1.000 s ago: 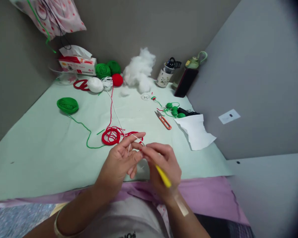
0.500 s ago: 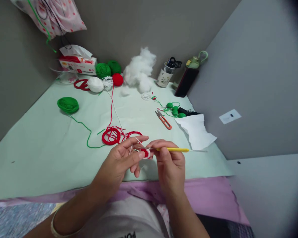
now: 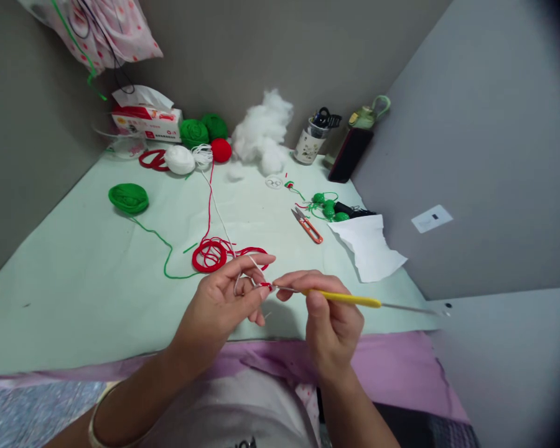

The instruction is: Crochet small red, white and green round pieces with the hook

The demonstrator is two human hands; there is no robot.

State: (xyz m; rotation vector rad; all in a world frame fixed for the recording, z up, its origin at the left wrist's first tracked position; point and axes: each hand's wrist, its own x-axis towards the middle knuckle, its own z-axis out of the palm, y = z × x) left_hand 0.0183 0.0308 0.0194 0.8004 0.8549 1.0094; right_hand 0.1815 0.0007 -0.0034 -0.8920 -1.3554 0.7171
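Note:
My left hand (image 3: 224,298) pinches a small red and white crochet piece (image 3: 265,286), with white yarn looped over its raised forefinger. My right hand (image 3: 329,317) grips a yellow-handled crochet hook (image 3: 350,299) that lies almost level, its metal tip at the piece and its tail pointing right. Both hands hover just above the near edge of the pale green table (image 3: 74,280). A loose coil of red yarn (image 3: 210,255) lies just beyond my left hand, and red and white strands run back from there to the balls at the rear.
A green yarn ball (image 3: 128,198) sits at the left. White (image 3: 179,159), red (image 3: 221,150) and green balls (image 3: 193,132), a tissue box (image 3: 145,121) and stuffing (image 3: 264,134) line the back. Orange snips (image 3: 307,225), green crochet bits (image 3: 329,208), white paper (image 3: 368,246) and a cup (image 3: 310,144) lie right.
My right hand has turned the hook from pointing down toward me to lying level, then drawn it to the right, away from the piece. My left hand has stayed almost still.

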